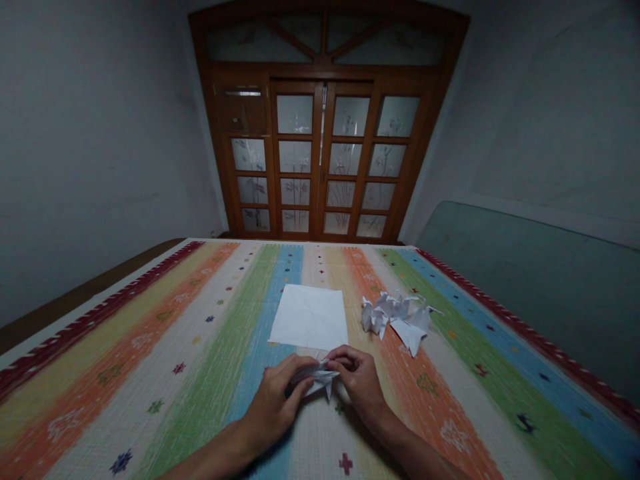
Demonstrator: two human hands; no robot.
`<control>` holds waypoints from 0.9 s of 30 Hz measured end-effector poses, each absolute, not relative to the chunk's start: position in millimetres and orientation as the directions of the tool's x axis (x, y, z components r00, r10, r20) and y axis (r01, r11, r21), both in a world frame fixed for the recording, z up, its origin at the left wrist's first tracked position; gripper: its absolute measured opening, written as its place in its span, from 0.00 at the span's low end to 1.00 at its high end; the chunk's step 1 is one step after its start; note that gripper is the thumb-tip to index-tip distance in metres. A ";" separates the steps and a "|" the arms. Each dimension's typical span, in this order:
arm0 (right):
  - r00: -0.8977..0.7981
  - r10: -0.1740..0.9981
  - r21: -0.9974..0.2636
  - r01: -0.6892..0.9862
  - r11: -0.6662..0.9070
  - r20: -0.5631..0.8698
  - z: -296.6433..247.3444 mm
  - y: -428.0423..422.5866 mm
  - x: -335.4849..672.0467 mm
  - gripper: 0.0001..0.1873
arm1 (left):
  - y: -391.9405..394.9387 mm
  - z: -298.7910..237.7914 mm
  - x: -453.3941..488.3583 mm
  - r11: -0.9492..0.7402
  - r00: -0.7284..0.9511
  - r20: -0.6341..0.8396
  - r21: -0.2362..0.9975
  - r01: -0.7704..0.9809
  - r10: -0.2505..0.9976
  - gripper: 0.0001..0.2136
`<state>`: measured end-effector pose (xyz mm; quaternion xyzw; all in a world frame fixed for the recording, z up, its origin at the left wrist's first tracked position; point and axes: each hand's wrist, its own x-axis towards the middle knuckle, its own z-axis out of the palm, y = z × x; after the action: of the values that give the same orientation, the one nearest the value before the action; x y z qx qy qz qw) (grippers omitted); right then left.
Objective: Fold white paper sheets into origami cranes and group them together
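Observation:
Low over the striped cloth, my left hand and my right hand both grip one small piece of folded white paper. The left thumb and fingers pinch its left side. On the right, my thumb and curled index finger hold its upper right part. Pointed flaps stick out between the hands, one hanging downward; the rest of the fold is hidden by my fingers. Just beyond lies a flat white square sheet with faint creases. A cluster of folded white paper figures with thin points sits to the right.
A tablecloth with coloured stripes covers the table. Past its far edge stands a wooden double door with glass panes. A pale green panel leans along the right wall, and a grey wall rises on the left.

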<state>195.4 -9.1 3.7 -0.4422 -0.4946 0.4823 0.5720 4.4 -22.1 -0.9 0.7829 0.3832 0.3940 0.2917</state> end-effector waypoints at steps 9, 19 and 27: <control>0.045 0.986 -0.983 -0.076 0.166 0.163 3.7 -6.7 193.2 0.15 | -22.3 -4.1 5.3 -0.514 0.351 0.390 0.750 0.416 0.852 0.10; -0.090 0.973 -0.971 -0.128 0.201 0.214 3.4 -3.4 199.7 0.21 | -20.3 2.8 7.1 -0.436 0.286 0.348 0.826 0.358 0.893 0.09; -0.116 0.951 -0.956 0.022 0.292 0.288 -2.6 -8.3 194.4 0.25 | -14.4 1.4 7.0 -0.291 0.081 0.281 0.941 0.174 0.956 0.12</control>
<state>194.4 -8.3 -2.6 -0.4021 -0.6049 0.4383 0.5294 7.0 -14.4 1.4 0.6247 0.4523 0.5051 0.3874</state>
